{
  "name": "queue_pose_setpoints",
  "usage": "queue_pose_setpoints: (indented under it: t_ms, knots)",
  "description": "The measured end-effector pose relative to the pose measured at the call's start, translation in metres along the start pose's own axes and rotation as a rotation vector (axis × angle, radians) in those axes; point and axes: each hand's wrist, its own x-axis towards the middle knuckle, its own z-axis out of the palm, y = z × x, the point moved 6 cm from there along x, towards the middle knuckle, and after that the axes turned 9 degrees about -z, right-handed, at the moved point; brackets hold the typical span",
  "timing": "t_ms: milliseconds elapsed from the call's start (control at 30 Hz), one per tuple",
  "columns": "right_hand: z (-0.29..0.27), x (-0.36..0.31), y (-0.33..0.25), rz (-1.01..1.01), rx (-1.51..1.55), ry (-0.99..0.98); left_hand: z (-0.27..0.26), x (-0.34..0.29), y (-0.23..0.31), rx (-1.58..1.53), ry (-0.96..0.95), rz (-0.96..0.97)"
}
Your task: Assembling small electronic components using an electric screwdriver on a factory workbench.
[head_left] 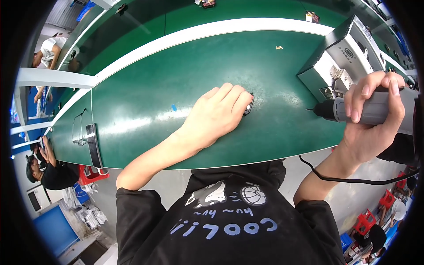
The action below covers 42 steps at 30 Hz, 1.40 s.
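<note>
Shirt: a black shirt (225,221) with pale lettering and small cartoon prints fills the lower middle, closest to the lens.
Left forearm: bare, it rises from the black sleeve and crosses the near edge of the green bench (145,97).
Left hand: the left hand (215,114) lies palm down on the bench, fingers pressed together and curled over a small dark part (249,106) — only the part's right end shows past the fingertips.
Small dark part: flat on the green surface near the bench's middle, touching the fingertips; its shape under the hand cannot be told.
Right hand: the right hand (375,110) is wrapped tight around the grey barrel of an electric screwdriver (353,110), held above the bench's right end.
Screwdriver: lies roughly level, its dark nose and thin bit pointing left toward the small part, well apart from it; a black cable (335,176) loops from it below the wrist.
Grey machine: a boxy grey metal unit (340,57) stands on the bench just behind the screwdriver's tip.
Blue mark: a small blue fleck (173,107) sits on the green surface left of the left hand.
Metal strip: a shiny strip (92,145) lies at the bench's left end.
Red stools: red plastic stools (90,174) stand on the floor — one at lower left, more at lower right.
</note>
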Motion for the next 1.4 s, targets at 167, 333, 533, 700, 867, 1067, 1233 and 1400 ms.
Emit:
queue_pose_setpoints:
  t_ms: [167,333,533,700,867,1067,1233,1400]
  knots:
    - [0.0,0.001,0.003,0.007,0.024,0.007,0.001,-0.003,0.004,-0.003,0.079,0.073]
    - [0.005,0.001,0.007,0.0,0.056,0.003,0.01,-0.011,0.012,0.091,0.204,0.135]
    - [0.017,-0.002,0.014,0.002,0.058,-0.005,0.014,-0.01,0.022,0.158,0.279,0.159]
    - [0.023,-0.004,0.019,0.028,0.083,-0.026,0.013,-0.01,0.025,0.184,0.273,0.161]
    - [0.03,-0.004,0.025,0.027,0.13,-0.066,0.012,-0.01,0.024,0.189,0.269,0.163]
    - [0.035,-0.004,0.03,0.018,0.16,-0.12,0.013,-0.007,0.027,0.187,0.285,0.166]
    - [0.035,-0.005,0.031,0.036,0.201,-0.126,0.012,0.0,0.036,0.17,0.299,0.185]
    - [0.04,-0.01,0.037,0.061,0.22,-0.128,0.012,0.0,0.037,0.198,0.313,0.209]
